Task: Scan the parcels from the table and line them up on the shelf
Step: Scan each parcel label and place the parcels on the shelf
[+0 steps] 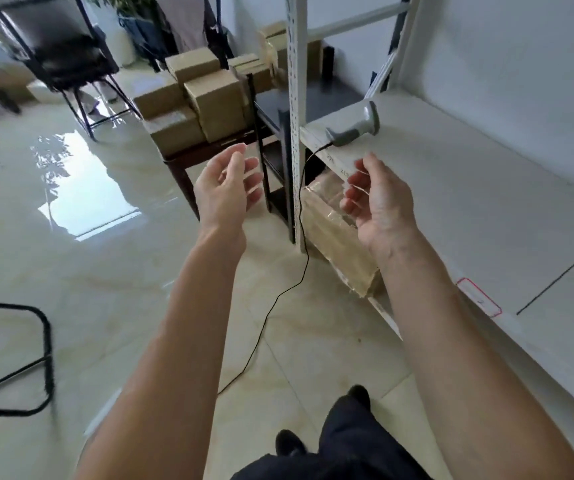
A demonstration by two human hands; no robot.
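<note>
Far left, low down: a black metal frame [41, 344] on the glossy tiled floor [105, 271]. Farther back on the left, a black chair [60, 53]. Toward the middle, brown cardboard parcels [214, 98] stacked in a cluster on a dark wooden desk [188, 157], well beyond both hands. In front of the desk, raised in the air, the left hand [225, 192]: palm up, fingers loosely spread and slightly bent, holding nothing. Just right of it, a thin black cable [278, 296] trailing from the floor up to a grey handheld scanner [355, 128], lying on its side at the near corner of the white shelf [486, 202]. Below that corner, under the shelf board, a taped brown parcel [334, 233] on the floor. Next, the right hand [377, 202]: palm turned inward, fingers relaxed and slightly curled, gripping nothing, hovering just in front of the shelf edge near the scanner without touching it. At right, a red-outlined label [479, 297] on the shelf edge. At bottom, dark trousers and black shoes [358, 396].
</note>
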